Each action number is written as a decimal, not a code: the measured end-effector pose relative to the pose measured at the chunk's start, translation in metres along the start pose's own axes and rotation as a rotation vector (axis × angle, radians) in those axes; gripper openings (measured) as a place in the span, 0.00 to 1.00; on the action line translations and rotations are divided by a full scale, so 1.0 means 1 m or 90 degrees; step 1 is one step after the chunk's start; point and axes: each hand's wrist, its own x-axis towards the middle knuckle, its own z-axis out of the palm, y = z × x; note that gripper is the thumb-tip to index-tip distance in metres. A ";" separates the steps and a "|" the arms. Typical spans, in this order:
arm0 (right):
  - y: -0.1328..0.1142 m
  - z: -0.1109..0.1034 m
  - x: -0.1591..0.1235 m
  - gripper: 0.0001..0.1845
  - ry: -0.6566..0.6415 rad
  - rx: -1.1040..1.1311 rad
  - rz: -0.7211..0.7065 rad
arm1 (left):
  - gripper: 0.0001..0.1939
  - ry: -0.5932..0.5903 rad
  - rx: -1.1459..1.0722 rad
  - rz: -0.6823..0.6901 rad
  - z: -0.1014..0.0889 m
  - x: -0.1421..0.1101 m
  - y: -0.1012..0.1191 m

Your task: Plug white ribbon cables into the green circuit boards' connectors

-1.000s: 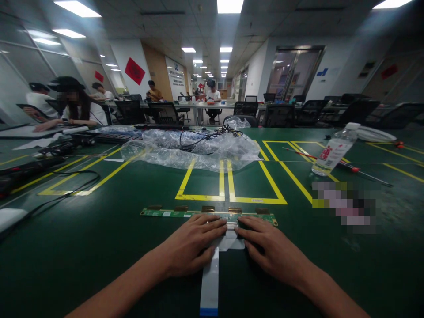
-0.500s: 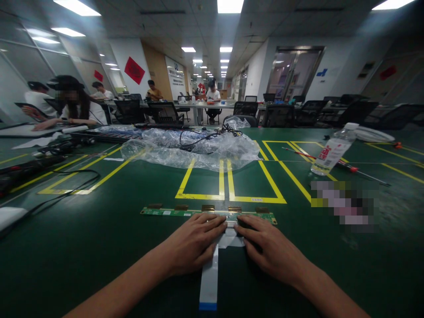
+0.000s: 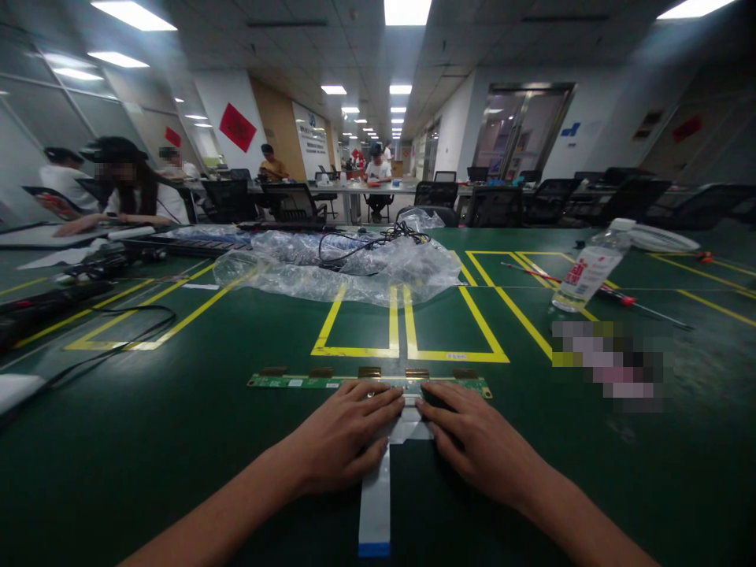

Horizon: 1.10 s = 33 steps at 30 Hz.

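Note:
A long, narrow green circuit board (image 3: 313, 383) lies crosswise on the table in front of me, with several copper-coloured tabs along its far edge. A white flat ribbon cable (image 3: 376, 504) runs from its middle towards me and ends in a blue strip. My left hand (image 3: 348, 429) lies over the board's near edge, fingers stretched, fingertips on the cable's joint with the board, thumb along the cable. My right hand (image 3: 472, 429) mirrors it from the other side, its fingertips at the same joint. Both hands partly cover the board. A translucent film piece (image 3: 412, 429) shows between them.
Clear plastic wrap (image 3: 354, 276) with black cables on it lies beyond the board. To the right stand a labelled bottle (image 3: 594, 264) and a long red-handled screwdriver (image 3: 629, 302), near a blurred-out item. Black equipment (image 3: 53, 307) lies left. A person (image 3: 130, 185) sits at the far left.
My hands keep nearly the same place on the board and cable. The whole view has shifted slightly.

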 end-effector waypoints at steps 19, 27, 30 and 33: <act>0.005 0.001 -0.001 0.25 -0.004 0.176 0.042 | 0.31 -0.038 -0.043 0.031 0.001 -0.004 0.000; 0.011 -0.004 -0.004 0.22 0.043 0.163 0.088 | 0.29 0.035 0.084 -0.349 0.002 -0.029 -0.083; 0.011 -0.004 -0.004 0.22 0.051 0.163 0.086 | 0.31 0.053 0.107 -0.480 -0.012 -0.057 -0.134; 0.012 -0.002 -0.005 0.22 0.058 0.164 0.081 | 0.32 0.069 0.118 -0.572 -0.024 -0.088 -0.178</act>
